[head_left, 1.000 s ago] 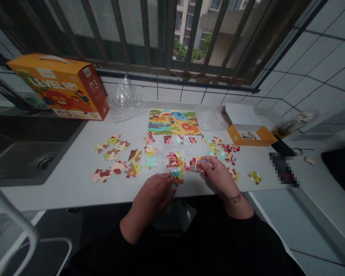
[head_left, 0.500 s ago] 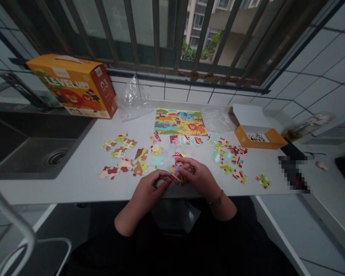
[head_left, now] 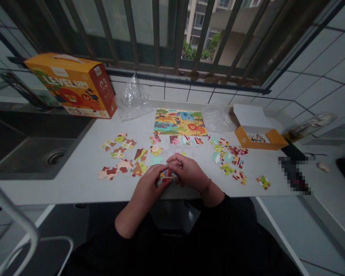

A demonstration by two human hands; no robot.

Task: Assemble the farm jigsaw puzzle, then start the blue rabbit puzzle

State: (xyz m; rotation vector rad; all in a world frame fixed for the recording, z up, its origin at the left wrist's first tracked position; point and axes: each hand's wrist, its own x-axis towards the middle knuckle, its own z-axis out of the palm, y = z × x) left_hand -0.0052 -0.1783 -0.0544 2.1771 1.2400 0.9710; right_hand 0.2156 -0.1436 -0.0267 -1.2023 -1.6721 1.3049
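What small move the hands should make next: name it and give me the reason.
Probably turn the small puzzle piece between the left hand and the right hand until its outline shows: both hands sit close together around it and hide most of its edge, so its fit is hard to judge.

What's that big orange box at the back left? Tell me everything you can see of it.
The orange LEVEL UP! box stands upright at the back left of the counter, by the right end of the sink. It looks like printed cardboard. The front shows orange lions under white lettering; the end panel is red; the orange top looks shut and carries a pale handle. A clear plastic bag lies close by its right end; whether they touch is hard to tell.
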